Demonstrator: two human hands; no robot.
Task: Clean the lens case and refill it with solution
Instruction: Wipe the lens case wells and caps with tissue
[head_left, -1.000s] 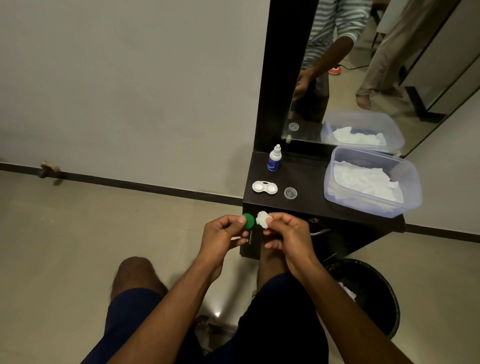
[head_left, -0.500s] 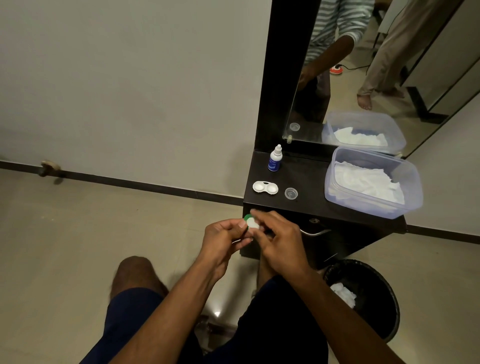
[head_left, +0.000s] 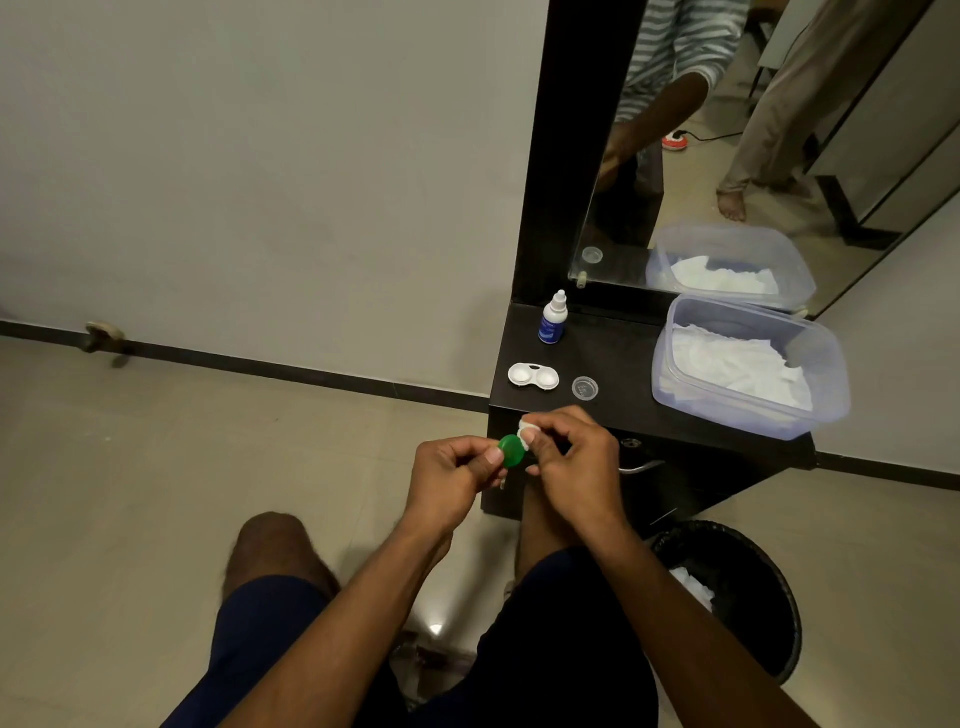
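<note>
The fingers of the left hand (head_left: 453, 475) are closed on the rim of a green cap (head_left: 511, 450), held edge-on in front of the person's knees. The fingers of the right hand (head_left: 574, 462) are pinched shut on a small white tissue wad (head_left: 529, 431), which is pressed against the upper right edge of the cap; whether it reaches the inner face cannot be determined from this angle. Beyond the hands, the white lens case (head_left: 533, 376) lies uncapped on the dark table (head_left: 618, 358), near its front left corner, both wells facing up. A small clear cap (head_left: 585, 388) lies just beside the case on its right. The solution bottle (head_left: 554, 318) stands upright behind the case, close to the mirror (head_left: 727, 156), with its nozzle cap fitted. A clear tub of tissues (head_left: 748, 366) occupies the right side of the table. A black waste bin (head_left: 737, 597) stands on the floor below, with white tissue inside. Assessment: the case is opened and cap wiping is in hand. Whether the wells are already wiped cannot be told. Remaining steps appear to be any outstanding wiping, filling both wells from the bottle, and refitting the caps.
</note>
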